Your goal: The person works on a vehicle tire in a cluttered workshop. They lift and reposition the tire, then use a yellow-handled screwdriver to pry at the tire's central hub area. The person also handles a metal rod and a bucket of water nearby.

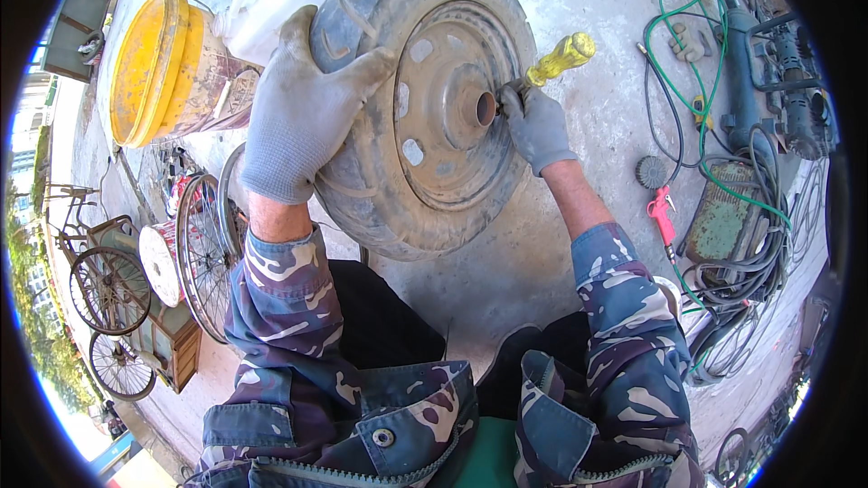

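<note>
A worn rubber tire (434, 230) on a dusty steel wheel rim (434, 54) stands upright before me on the concrete floor. My left hand (298, 108), in a grey-coated work glove, grips the tire's tread and sidewall on its left side. My right hand (536, 118), gloved too, is beside the hub tube (485, 109) at the wheel's centre. Its fingers are closed around the lower part of a tool with a yellow handle (561, 59); the handle points up and right. The tool's working end is hidden by the fingers.
At left are a yellow-rimmed bucket (142, 68), a white plastic jug (271, 7), a spoked bicycle wheel (203, 257) and a wooden box (183, 352). At right lie a green air hose (729, 193), a red air gun (660, 213), a round brush (651, 172) and an air compressor (746, 81).
</note>
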A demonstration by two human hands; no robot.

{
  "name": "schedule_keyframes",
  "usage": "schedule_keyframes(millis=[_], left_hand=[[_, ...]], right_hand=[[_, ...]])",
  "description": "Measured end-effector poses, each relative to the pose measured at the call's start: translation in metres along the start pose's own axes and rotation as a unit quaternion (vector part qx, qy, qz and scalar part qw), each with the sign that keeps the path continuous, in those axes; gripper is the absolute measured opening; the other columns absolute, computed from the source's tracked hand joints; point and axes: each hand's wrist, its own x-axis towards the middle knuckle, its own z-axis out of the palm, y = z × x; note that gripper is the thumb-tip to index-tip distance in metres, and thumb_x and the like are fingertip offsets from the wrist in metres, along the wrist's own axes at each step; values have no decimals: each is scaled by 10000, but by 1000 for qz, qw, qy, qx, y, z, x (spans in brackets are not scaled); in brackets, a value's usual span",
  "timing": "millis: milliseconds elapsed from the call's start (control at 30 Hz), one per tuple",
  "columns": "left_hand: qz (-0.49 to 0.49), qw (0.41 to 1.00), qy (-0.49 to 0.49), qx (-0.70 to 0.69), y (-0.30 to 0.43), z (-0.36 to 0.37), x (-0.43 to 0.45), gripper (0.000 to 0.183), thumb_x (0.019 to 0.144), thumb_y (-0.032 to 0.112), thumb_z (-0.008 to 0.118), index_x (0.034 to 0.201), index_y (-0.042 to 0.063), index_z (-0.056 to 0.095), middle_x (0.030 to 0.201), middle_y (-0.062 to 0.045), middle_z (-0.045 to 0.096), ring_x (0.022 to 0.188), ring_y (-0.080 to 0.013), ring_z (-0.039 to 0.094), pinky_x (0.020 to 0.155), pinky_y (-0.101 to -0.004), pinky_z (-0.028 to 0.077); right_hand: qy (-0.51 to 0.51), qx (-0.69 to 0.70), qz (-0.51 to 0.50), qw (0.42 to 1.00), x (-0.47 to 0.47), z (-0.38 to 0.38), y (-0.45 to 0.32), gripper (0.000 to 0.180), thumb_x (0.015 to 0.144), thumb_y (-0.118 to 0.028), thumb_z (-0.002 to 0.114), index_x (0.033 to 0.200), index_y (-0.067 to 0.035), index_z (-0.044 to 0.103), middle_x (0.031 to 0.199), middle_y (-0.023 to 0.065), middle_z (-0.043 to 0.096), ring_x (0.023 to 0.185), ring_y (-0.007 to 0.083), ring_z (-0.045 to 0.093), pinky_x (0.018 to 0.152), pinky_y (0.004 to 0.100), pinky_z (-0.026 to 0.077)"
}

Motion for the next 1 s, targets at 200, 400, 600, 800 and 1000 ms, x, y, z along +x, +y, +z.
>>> schedule_keyframes(millis=[200,400,600,800,1000], left_hand=[[-2,1000,0,-6,0,-1,0,945,788,432,808,1471,-135,482,1239,-354,690,1160,-398,717,1039,-412,539],[-14,1000,-5,-7,-4,1,0,957,785,436,806,1477,-136,473,1241,-350,690,1152,-399,720,1033,-413,546],[-16,1000,-14,-13,-1,0,-1,956,804,446,807,1499,-113,462,1265,-334,685,1140,-383,724,1017,-410,559],[-17,1000,-7,-15,0,1,0,959,785,439,809,1479,-132,473,1240,-344,693,1130,-394,729,1017,-412,560],[-11,1000,-2,-13,-3,2,1,970,781,440,812,1487,-131,469,1240,-348,691,1151,-395,721,1035,-412,547]], right_hand=[[-11,-1,3,1000,1,-1,-2,379,1047,-356,592,1003,-8,737,955,257,732,902,447,711,824,526,561],[-21,-3,7,1000,0,-4,-6,379,1052,-350,580,1018,-9,742,965,255,735,903,444,714,828,524,564],[-17,-10,7,1000,1,-2,-4,386,1053,-356,583,1011,-6,739,955,255,733,896,445,714,823,527,563],[-21,-16,15,1000,1,-3,-4,389,1051,-361,586,991,-6,733,952,256,732,897,447,713,820,529,560],[-20,-26,4,999,1,-3,-4,305,1040,-285,620,1095,-7,730,957,235,752,921,411,736,807,470,573]])
